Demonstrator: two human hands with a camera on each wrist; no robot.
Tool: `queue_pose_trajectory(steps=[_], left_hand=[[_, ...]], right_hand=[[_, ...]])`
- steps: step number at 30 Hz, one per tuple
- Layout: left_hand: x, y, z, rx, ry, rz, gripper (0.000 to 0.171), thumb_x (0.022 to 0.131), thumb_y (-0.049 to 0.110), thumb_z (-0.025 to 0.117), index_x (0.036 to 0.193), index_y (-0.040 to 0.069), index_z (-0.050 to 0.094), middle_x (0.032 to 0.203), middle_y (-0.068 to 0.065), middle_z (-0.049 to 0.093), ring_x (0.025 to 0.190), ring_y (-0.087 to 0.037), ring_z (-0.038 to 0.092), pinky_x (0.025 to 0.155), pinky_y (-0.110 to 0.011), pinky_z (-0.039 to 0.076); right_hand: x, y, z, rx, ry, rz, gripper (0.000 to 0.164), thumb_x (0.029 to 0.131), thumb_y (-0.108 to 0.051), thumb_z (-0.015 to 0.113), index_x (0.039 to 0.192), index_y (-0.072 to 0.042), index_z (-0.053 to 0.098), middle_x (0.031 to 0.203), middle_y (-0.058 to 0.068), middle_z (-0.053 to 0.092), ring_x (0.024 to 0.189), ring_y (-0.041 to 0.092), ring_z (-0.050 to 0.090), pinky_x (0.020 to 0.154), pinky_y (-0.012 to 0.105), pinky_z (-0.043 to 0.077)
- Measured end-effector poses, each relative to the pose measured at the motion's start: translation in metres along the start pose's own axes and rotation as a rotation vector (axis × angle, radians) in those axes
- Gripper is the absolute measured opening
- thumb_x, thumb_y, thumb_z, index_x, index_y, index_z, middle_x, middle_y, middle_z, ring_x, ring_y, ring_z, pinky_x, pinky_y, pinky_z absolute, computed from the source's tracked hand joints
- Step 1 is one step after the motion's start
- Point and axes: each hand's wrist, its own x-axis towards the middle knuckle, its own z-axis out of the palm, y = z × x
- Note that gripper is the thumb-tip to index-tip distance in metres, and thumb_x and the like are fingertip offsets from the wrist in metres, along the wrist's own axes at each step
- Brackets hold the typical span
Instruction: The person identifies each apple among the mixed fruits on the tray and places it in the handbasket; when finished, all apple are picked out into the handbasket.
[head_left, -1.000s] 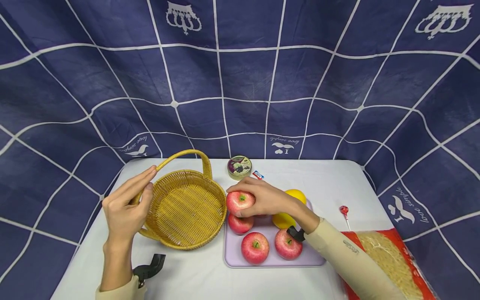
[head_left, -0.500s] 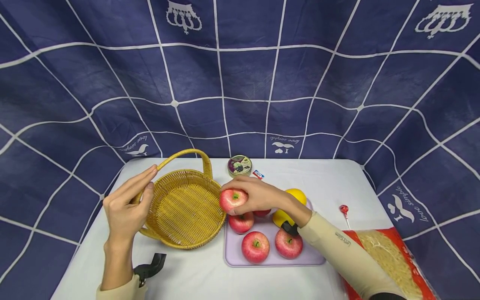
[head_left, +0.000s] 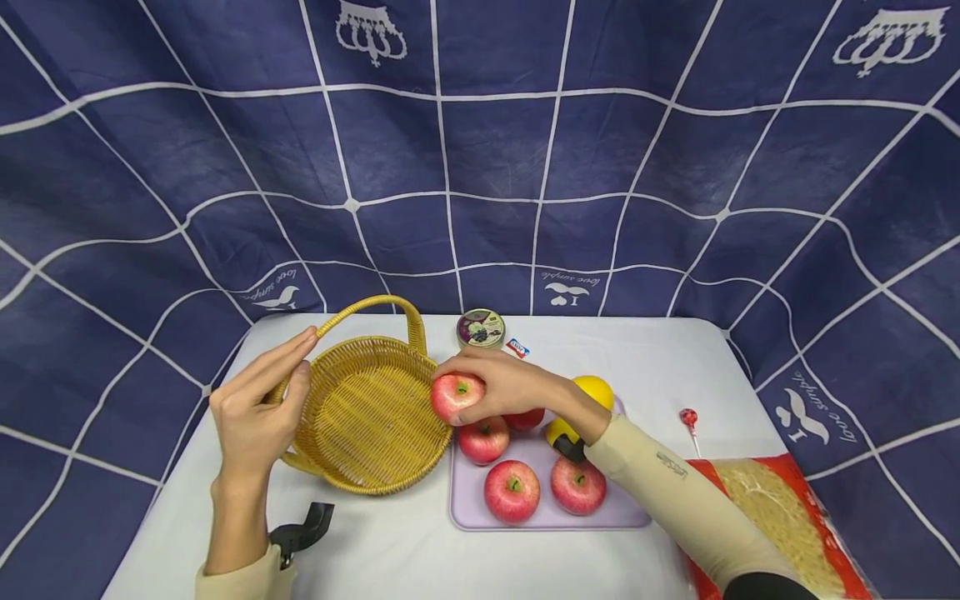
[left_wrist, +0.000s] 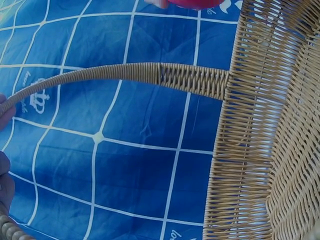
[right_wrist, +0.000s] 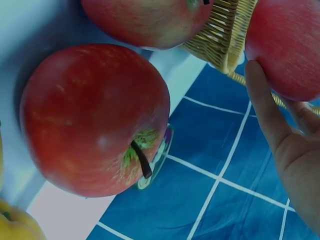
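In the head view a round wicker basket [head_left: 378, 429] stands at the left with its arched handle up. My left hand [head_left: 255, 412] holds that handle, fingers on one side and thumb on the other. Between the fingers and thumb of my right hand [head_left: 510, 387] is a red apple [head_left: 457, 397], raised by the basket's right rim. The right wrist view shows this held apple [right_wrist: 287, 47] at the upper right. Below and right of it, a lilac tray [head_left: 467, 500] bears several more apples [head_left: 512, 492] and two yellow fruits [head_left: 595, 390]. My right forearm partly hides one yellow fruit.
A round tin [head_left: 482, 328] and a small wrapped packet [head_left: 517, 347] lie behind the tray. On the right are a red lollipop [head_left: 688, 418] and a red-edged clear bag [head_left: 780, 517] with pale contents. A dark blue checked cloth [head_left: 495, 167] hangs around the table.
My right hand has carried the apple left, from above the tray's left end to the basket's right rim. My left hand stays at the handle.
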Motion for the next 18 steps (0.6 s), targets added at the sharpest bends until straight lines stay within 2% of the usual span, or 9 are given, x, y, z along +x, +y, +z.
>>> queue_pose_trajectory(steps=[9,18], left_hand=[[-0.002,-0.005,-0.001,0.001,-0.003,-0.003,0.024,0.082,-0.010,0.066,0.102,-0.005,0.078,0.106,-0.020,0.075,0.103,-0.015,0.073,0.094,-0.020,0.055],[-0.002,-0.006,-0.002,0.003,-0.005,-0.002,0.023,0.083,-0.009,0.066,0.102,-0.005,0.078,0.107,-0.019,0.075,0.103,-0.016,0.073,0.094,-0.021,0.055]], right_hand=[[0.010,-0.003,0.004,-0.005,-0.018,-0.001,0.059,0.077,-0.059,0.078,0.131,-0.045,0.059,0.116,-0.023,0.056,0.106,-0.003,0.051,0.094,0.026,0.047],[0.019,-0.004,0.010,-0.003,-0.050,-0.016,0.060,0.077,-0.056,0.079,0.131,-0.036,0.062,0.114,-0.021,0.058,0.105,-0.002,0.051,0.092,0.026,0.047]])
